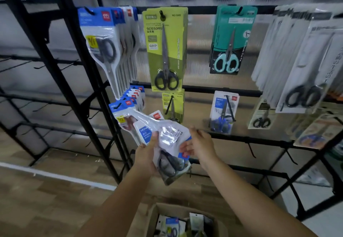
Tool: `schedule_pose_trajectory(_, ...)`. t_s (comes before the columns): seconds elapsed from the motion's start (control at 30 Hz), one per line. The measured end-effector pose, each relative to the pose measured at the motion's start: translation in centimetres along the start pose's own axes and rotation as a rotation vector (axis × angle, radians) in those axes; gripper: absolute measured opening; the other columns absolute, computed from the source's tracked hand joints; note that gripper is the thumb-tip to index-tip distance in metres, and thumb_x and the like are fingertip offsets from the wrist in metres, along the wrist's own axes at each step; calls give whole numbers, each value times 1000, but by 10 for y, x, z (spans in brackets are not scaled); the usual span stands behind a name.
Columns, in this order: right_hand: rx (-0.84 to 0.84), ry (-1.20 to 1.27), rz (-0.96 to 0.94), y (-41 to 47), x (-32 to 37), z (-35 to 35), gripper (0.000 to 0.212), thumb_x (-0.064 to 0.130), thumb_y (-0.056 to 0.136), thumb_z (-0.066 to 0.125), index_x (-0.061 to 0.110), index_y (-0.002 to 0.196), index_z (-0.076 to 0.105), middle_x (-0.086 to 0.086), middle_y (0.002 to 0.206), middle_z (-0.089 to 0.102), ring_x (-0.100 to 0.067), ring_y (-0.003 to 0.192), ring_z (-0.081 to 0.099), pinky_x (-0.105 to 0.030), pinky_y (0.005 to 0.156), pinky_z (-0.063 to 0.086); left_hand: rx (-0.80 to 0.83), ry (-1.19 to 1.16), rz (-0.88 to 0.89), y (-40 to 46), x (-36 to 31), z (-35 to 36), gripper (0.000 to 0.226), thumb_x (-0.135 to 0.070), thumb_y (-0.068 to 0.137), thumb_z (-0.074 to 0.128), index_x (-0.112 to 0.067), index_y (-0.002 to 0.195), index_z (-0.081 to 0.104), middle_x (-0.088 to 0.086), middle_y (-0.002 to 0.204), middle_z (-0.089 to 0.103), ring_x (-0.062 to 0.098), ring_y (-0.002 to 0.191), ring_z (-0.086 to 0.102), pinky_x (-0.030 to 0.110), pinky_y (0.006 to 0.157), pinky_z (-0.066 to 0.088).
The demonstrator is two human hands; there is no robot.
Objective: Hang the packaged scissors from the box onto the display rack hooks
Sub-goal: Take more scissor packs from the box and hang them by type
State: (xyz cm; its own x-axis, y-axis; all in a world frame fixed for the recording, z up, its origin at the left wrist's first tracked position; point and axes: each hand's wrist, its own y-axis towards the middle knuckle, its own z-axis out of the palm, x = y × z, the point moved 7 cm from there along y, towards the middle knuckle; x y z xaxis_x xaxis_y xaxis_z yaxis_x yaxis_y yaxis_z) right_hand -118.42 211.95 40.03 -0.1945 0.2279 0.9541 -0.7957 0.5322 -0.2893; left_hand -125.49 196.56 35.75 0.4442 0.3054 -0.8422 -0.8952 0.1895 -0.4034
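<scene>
Holding a small stack of packaged scissors [167,143] just below the lime-green scissors card [166,49], I have my left hand [146,155] curled around the stack's left edge, thumb on top, while my right hand [199,143] pinches the top packet's right edge with the fingers bent. The stack sits in front of the rack, between the green card above and the cardboard box [185,222] well below it, where more packets wait.

The clear film looks slick and crinkly, so I judge the stack could fan out and slide from my left grip as I peel one packet away. The hang holes are small slots in thin blue header cards; I could miss the black wire hook [230,110] to the right of and below the green card, or tear the slot if I push at an angle. The packets are pear-shaped pouches, glossy, with black loop handles showing through. The rack bars are matte black metal.
</scene>
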Motion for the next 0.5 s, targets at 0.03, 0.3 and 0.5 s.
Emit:
schedule_pose_trajectory(0.03,-13,40,-30,-1,7,0,33,35,98,43,9,79,48,-10,44,60,-17,35,57,-22,38,44,-20,36,9,2,-6,-7,34,-37,89,61,-6,101,66,12,99,70,26,87,67,35,77,53)
schedule_pose_trajectory(0.3,-8,101,-258,-8,59,10,31,32,94,52,6,79,58,-16,60,65,-19,43,63,-25,41,52,-50,-38,-37,12,-47,-55,49,-33,95,53,-3,132,48,16,131,55,32,111,58,46,102,42)
schedule_pose_trajectory(0.5,15,-232,-291,-6,65,11,23,13,93,53,5,72,56,-22,66,65,-18,42,62,-25,44,50,-105,-103,42,8,-65,-82,21,-21,95,54,-2,101,61,17,107,62,21,78,60,38,82,47)
